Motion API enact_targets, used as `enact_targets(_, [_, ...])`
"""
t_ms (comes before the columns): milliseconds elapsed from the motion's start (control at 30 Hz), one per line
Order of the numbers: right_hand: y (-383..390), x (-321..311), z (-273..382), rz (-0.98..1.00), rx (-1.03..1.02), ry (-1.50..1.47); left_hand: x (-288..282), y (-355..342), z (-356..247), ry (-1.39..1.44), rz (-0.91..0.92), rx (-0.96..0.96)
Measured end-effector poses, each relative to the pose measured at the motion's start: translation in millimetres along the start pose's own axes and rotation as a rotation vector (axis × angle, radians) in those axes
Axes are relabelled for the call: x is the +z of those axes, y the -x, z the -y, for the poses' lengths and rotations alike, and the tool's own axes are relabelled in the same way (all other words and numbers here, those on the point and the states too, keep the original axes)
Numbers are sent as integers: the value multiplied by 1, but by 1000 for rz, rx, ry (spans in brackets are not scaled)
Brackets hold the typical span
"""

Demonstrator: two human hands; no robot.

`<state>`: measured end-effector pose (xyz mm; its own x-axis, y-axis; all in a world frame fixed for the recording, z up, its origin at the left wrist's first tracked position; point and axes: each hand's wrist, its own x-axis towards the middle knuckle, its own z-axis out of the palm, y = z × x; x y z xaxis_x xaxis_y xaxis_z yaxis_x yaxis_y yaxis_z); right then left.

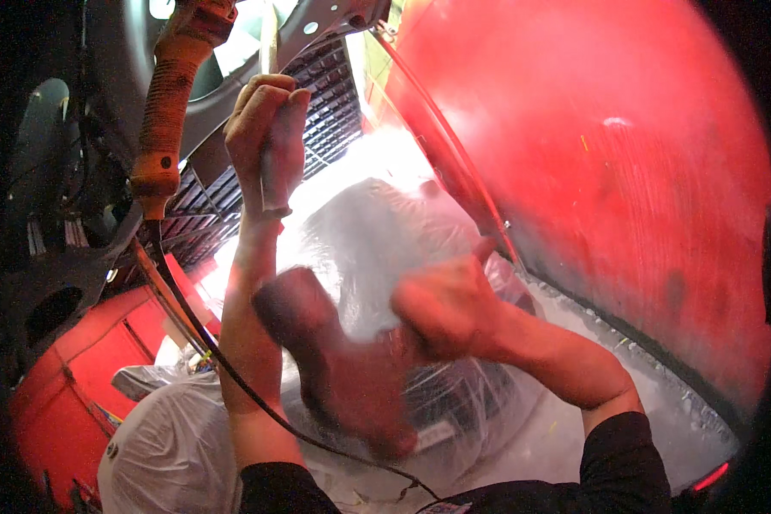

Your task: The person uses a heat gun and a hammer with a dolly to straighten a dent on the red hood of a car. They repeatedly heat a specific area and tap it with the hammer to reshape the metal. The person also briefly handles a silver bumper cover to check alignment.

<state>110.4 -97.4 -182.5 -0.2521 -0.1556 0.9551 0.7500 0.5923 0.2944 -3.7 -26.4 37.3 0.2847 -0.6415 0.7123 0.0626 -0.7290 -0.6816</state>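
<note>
Raised at the upper middle, my left hand is closed round a chisel. The blade points up against the grey metal panel, and its butt end sticks out below my fist. My right hand grips the handle of a hammer, lower and to the right. Motion smears the hammer's large reddish-brown head, which is apart from the chisel. Left of my left hand hangs an orange power tool with a ribbed grip, its dark cord running down past my left forearm.
Clear plastic sheeting covers a bulky form ahead, and more wraps a rounded shape at lower left. A large red panel curves along the right. Dark metal framework rises at left. Bright light glares behind the sheeting.
</note>
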Motion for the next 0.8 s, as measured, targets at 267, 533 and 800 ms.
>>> enact_targets(267, [-5, 1, 5, 30, 23, -50, -5, -4, 6, 42, 24, 73])
enact_targets(533, [-17, 3, -4, -56, 124, -76, -4, 1, 16, -30, 8, 98])
enact_targets(800, [-12, 8, -8, -69, 129, -94, -5, 1, 2, -103, 48, 58])
